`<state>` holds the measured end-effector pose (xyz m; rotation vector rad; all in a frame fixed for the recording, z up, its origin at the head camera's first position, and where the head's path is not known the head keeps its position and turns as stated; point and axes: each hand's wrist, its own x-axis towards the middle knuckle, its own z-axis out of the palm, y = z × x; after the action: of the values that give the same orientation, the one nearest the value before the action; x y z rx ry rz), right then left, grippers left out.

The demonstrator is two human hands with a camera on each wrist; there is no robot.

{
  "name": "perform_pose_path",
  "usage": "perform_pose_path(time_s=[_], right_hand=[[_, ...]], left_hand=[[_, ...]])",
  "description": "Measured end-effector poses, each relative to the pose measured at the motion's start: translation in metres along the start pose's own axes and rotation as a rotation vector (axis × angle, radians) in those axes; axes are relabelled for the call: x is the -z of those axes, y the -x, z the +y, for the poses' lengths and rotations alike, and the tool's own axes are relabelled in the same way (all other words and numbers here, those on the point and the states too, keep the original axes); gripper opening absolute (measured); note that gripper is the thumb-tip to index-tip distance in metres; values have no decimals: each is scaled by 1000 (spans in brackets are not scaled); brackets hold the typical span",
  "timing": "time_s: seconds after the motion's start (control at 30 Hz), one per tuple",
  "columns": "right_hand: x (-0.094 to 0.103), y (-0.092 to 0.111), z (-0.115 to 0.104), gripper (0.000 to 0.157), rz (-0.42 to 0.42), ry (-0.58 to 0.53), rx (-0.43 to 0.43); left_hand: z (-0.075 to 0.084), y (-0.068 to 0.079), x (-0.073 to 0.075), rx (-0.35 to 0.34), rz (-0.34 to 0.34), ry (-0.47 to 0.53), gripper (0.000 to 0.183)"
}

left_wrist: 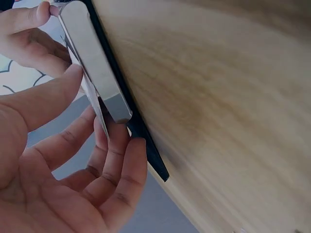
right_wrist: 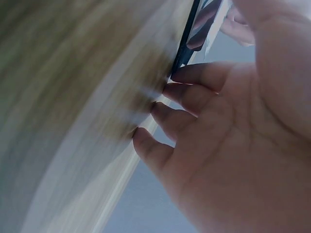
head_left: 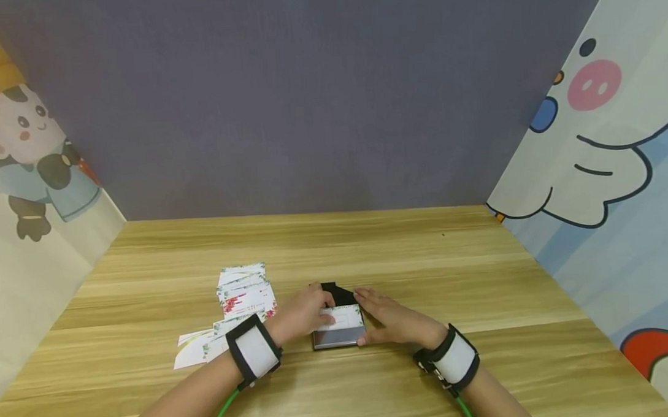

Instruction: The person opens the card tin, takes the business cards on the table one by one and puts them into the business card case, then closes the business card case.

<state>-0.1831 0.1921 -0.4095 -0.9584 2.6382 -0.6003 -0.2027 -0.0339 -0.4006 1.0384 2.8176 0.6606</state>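
A card case lies on the table before me, with a silver metal body (head_left: pixel 338 338) and a black lid (head_left: pixel 337 292) folded back on its far side. My left hand (head_left: pixel 301 314) pinches a white card (head_left: pixel 346 316) with a leafy printed border between thumb and fingers, over the case. In the left wrist view the card (left_wrist: pixel 90 90) slants against the metal body (left_wrist: pixel 92 56), its far end hidden. At the case's right side, my right hand (head_left: pixel 393 320) rests with fingers extended. Its thumb touches the near right corner and its fingertips the far right corner.
Left of the case, several white cards with floral prints (head_left: pixel 245 291) lie overlapped in a loose column, with more cards (head_left: pixel 192 354) fanned at its near end. The wooden table (head_left: pixel 424 254) ends at a grey panel (head_left: pixel 308 111); cartoon-printed walls stand on both sides.
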Motion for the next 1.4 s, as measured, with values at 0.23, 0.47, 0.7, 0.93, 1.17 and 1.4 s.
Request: perform_pose_path(time_s=[0.23,0.47,0.7,0.93,1.17,1.4], right_hand=[[0,0,1,90,-9,-16,-4],[-1,0,2,90,-3,-16,-1],[-1,0,2,90,4,-9,1],[0,1,0,89,2,6,8],[-1,1,1,89,-2,9,3],[0,1,1,89,-4,-4,22]], left_hand=[[2,3,-1,10,-30,16,27],[3,4,-1,-14,-27,27,23],[2,7,1,-10,-9,54,19],[-4,17,8,14,35,65,17],[-19,35,21,58,108,81,18],[-36,58,33,162,133,31,16]])
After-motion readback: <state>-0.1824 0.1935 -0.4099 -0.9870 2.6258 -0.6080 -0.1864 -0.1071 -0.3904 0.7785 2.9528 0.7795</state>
